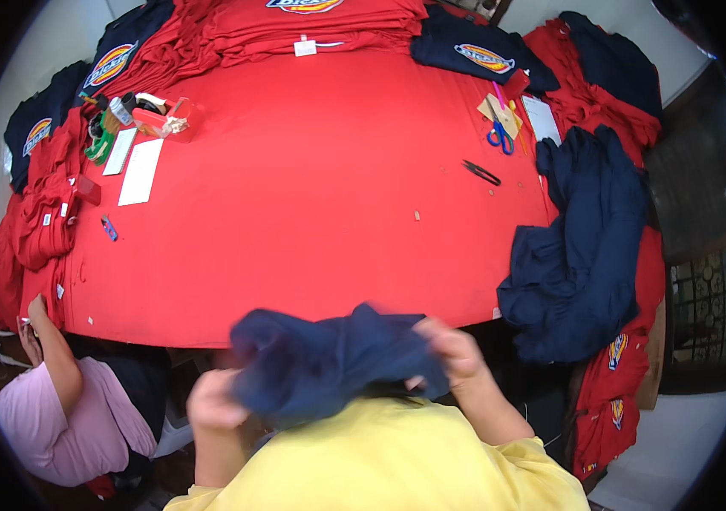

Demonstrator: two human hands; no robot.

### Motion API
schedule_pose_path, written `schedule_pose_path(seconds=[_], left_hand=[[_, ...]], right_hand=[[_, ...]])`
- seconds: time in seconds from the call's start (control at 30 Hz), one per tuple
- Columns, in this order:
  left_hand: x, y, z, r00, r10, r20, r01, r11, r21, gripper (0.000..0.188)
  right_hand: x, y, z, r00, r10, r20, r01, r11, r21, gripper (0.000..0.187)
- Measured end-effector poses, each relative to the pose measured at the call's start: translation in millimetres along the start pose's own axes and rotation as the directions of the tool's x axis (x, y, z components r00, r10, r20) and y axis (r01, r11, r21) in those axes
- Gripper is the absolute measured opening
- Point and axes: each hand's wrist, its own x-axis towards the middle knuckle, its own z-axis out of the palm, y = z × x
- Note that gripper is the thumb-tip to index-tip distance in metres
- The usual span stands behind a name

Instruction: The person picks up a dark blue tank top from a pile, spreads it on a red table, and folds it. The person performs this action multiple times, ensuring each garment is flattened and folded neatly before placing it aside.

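Note:
A bunched navy blue garment (329, 362) is stretched between my two hands, just above the near edge of the red-covered table. Its cut cannot be made out, and motion smears its edges. My left hand (216, 399) is closed on the left end of the cloth. At the other end my right hand (452, 351) grips it, fingers wrapped over the edge, slightly higher than the left. A small pale patch, perhaps a label, shows on the cloth near my right hand.
Red cloth covers the table (320, 196). A crumpled navy garment pile (580, 247) lies at right, near thread snips (481, 173) and blue-handled scissors (500, 138). Folded red shirts (312, 30) line the far edge. Left are a red tool box (177, 123) and a co-worker in pink (73, 409).

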Motion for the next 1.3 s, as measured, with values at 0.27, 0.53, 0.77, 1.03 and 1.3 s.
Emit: schedule_pose_path(seconds=[0.27, 0.53, 0.77, 1.03, 1.3], left_hand=[[10.4, -8.2, -29.2, 0.89, -0.294, 0.35, 0.213, 0.944, 0.25, 0.019], [6.8, -20.7, -34.2, 0.957, -0.29, -0.008, 0.28, 0.931, -0.233, 0.057], [48.9, 3.9, -41.8, 0.936, 0.237, -0.259, -0.334, 0.831, -0.445, 0.05], [194.4, 61.3, -23.0, 0.762, 0.541, -0.355, -0.474, 0.84, 0.264, 0.072], [303.1, 12.5, -170.1, 0.813, 0.11, -0.571, 0.321, 0.734, 0.599, 0.042]], right_hand=[[-50.0, -21.5, -8.8, 0.958, 0.067, -0.28, -0.2, 0.854, -0.48, 0.041], [-53.4, -68.9, -5.3, 0.886, -0.44, -0.15, 0.338, 0.831, -0.443, 0.039], [-40.8, -144.6, 5.6, 0.738, -0.622, -0.262, 0.433, 0.734, -0.522, 0.049], [101.6, -243.7, 20.1, 0.698, -0.7, 0.153, 0.502, 0.326, -0.801, 0.062], [225.1, -286.4, -77.2, 0.675, -0.719, -0.166, -0.503, -0.284, -0.816, 0.039]])
